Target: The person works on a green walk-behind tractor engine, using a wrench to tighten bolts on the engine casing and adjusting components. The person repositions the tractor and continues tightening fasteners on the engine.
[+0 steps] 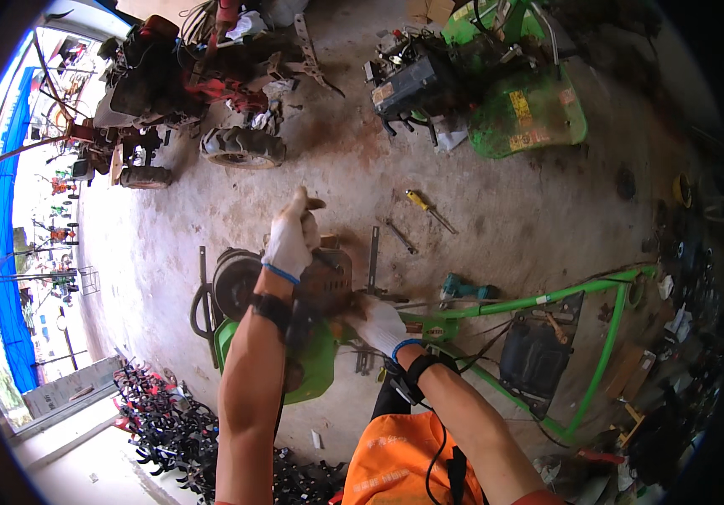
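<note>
— Stained concrete floor (pixel 151 236) of a workshop, with the green machine (pixel 320 362) as reference for all positions. What lies to its left?

— Farthest off, a blue banner (pixel 10 236) at a bright open side of the room. Nearer the machine, on the person's side, a heap of dark metal blades (pixel 168 429); on the far side, a red machine (pixel 219 88) with a lugged tyre (pixel 244 150) near it.

— And at the reference machine itself?

— Its left end bears a round, dark drum (pixel 236 282). The left hand (pixel 290 236), white-gloved with a blue cuff edge, is raised over the machine's far edge, partly curled, a finger or two extended; whether it holds anything cannot be told. The right hand (pixel 381 324), gloved alike, reaches to the machine's middle, fingers directed leftward at the engine (pixel 334 278); the fingertips are blurred, so neither opening nor grip can be told.

— To the right?

— Beyond the machine, a wrench (pixel 401 236) and a yellow-handled tool (pixel 431 210) lie near each other. A teal power drill (pixel 464 290) sits just beside the machine's green tubular frame (pixel 580 289); farther beyond stands a second green machine (pixel 530 122). Right of the frame, mixed clutter (pixel 681 337).
</note>
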{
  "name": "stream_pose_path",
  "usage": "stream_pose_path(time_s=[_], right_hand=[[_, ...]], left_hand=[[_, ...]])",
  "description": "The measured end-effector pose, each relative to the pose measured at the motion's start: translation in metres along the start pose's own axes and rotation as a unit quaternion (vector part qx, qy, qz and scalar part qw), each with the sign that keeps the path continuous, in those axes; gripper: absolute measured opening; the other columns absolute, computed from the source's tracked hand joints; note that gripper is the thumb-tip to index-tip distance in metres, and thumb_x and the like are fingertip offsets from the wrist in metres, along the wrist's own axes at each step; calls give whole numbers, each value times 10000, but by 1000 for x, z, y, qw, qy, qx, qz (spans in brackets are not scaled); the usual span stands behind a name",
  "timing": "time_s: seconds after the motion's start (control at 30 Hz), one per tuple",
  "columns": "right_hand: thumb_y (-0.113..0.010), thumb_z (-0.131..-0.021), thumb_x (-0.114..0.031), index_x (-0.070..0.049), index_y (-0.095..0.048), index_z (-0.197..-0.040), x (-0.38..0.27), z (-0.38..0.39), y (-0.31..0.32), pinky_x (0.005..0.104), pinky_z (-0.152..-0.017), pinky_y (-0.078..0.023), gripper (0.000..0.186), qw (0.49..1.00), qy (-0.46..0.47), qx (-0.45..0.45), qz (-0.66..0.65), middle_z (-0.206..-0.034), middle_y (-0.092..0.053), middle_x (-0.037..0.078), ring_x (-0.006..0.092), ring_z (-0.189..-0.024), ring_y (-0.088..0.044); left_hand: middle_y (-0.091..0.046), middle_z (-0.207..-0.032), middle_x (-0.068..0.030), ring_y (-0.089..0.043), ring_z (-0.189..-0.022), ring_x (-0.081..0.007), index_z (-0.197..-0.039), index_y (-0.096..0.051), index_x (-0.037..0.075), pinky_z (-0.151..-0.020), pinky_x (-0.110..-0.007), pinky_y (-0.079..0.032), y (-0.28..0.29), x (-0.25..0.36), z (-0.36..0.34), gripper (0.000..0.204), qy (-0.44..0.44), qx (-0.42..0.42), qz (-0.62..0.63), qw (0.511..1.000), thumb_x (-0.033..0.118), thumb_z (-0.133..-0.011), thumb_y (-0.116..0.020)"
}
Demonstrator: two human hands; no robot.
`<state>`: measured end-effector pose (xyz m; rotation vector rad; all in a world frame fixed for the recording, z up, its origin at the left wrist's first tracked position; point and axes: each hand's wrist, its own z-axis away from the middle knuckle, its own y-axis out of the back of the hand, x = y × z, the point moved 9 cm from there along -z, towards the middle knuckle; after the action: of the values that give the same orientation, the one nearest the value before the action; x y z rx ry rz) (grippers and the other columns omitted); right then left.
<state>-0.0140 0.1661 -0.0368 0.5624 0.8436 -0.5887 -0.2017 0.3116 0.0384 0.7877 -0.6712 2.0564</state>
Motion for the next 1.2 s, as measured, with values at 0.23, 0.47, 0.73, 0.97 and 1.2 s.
stream_pose_path(time_s=[0.23, 0.47, 0.73, 0.97, 1.2], right_hand=[[-662, -1094, -361, -39, -703, -1368, 11, 37, 13, 514, -1005, -578, 425, 982, 15, 50, -181, -1257, -751, 226, 446, -1152, -718], [-631, -1134, -273, -9, -692, -1304, -9, 50, 1, 412, -849, -601, 320, 926, 69, 31, -369, -1142, -729, 169, 279, -1002, -730], [-614, -1126, -383, -23, -722, -1268, 13, 38, -20, 477, -981, -570, 401, 995, 4, -52, -81, -1194, -747, 253, 440, -1124, -715], [-648, -1067, -389, -96, -760, -1334, -10, 10, 15, 516, -1026, -569, 412, 988, 51, -66, 126, -1291, -752, 220, 444, -1204, -705], [-646, -1059, -371, -123, -790, -1184, -26, -2, 27, 526, -917, -615, 313, 946, 103, -52, 302, -1171, -786, 172, 405, -1091, -761]], left_hand=[[-360, -553, 68, -293, -433, -80, -1032, -700, 31, -419, -306, -219, 8, 1, 32, 430, -90, 66, 39, 993, 432, -1163, -619], [-527, -642, 32, -403, -529, -37, -1158, -683, -7, -519, -246, -318, -4, -90, 183, 267, -217, 98, -78, 968, 207, -1212, -531], [-662, -1466, -203, -654, -1302, -306, -1534, -544, -48, -1124, -391, -515, 58, -223, 220, 495, -26, 225, -192, 955, 274, -1159, -562], [-678, -1425, -262, -658, -1287, -291, -1560, -496, -83, -1081, -349, -524, 36, -262, 179, 480, -52, 118, -150, 980, 178, -1160, -546], [-683, -1434, -186, -654, -1321, -275, -1465, -559, -33, -1111, -352, -504, 11, -299, 147, 390, -23, 126, -146, 981, 223, -1171, -564]])
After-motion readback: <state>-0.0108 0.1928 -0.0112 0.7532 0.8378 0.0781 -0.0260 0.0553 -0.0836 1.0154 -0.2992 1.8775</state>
